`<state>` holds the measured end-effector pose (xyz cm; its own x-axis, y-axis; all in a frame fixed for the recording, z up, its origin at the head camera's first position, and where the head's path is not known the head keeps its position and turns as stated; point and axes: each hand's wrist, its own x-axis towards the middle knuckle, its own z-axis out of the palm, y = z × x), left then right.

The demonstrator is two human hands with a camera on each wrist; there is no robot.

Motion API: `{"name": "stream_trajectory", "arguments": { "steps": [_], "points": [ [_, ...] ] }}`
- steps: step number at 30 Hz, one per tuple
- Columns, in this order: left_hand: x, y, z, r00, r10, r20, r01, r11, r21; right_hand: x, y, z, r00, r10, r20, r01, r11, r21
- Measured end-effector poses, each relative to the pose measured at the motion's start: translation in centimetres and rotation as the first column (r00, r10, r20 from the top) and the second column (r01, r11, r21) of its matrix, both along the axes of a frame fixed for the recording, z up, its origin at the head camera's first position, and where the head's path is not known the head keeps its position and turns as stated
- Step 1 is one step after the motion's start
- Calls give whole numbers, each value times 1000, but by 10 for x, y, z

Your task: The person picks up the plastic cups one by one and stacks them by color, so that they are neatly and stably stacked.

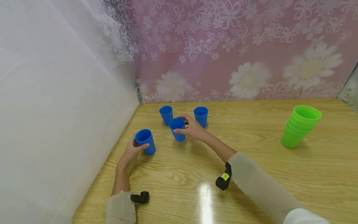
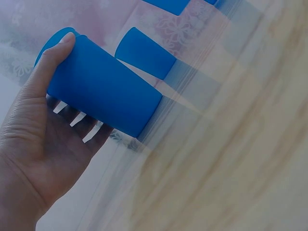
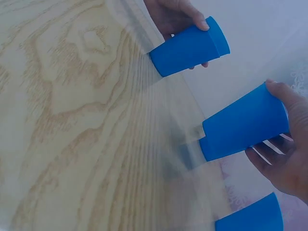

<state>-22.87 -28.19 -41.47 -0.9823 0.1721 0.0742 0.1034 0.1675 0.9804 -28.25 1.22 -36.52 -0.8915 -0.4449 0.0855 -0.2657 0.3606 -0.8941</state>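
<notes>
My left hand grips two nested blue cups, thumb on the near side by the rim and fingers around the far side. In the left wrist view their base is down at the table top. Farther forward, my right hand holds a single blue cup upright between thumb and fingers. The right wrist view shows this cup close over the table, overlapping another behind it. Two more blue cups stand behind, one at back left and one at back right.
A leaning-looking stack of several green cups stands far to the right on the wooden table. A white sheet borders the left side, and a pink flowered curtain hangs along the back edge.
</notes>
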Motion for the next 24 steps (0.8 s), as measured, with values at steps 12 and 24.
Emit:
{"name": "stream_trajectory", "arguments": {
  "steps": [12, 24],
  "points": [
    [0, 0, -1, 1000, 7, -27, -8, 1000, -10, 3, -14, 30, 994, 58, -96, -60, 998, -11],
    [5, 4, 8, 1000, 9, 11, -9, 1000, -27, 8, -36, 54, 981, 90, -173, -91, 996, 2]
  ]
}}
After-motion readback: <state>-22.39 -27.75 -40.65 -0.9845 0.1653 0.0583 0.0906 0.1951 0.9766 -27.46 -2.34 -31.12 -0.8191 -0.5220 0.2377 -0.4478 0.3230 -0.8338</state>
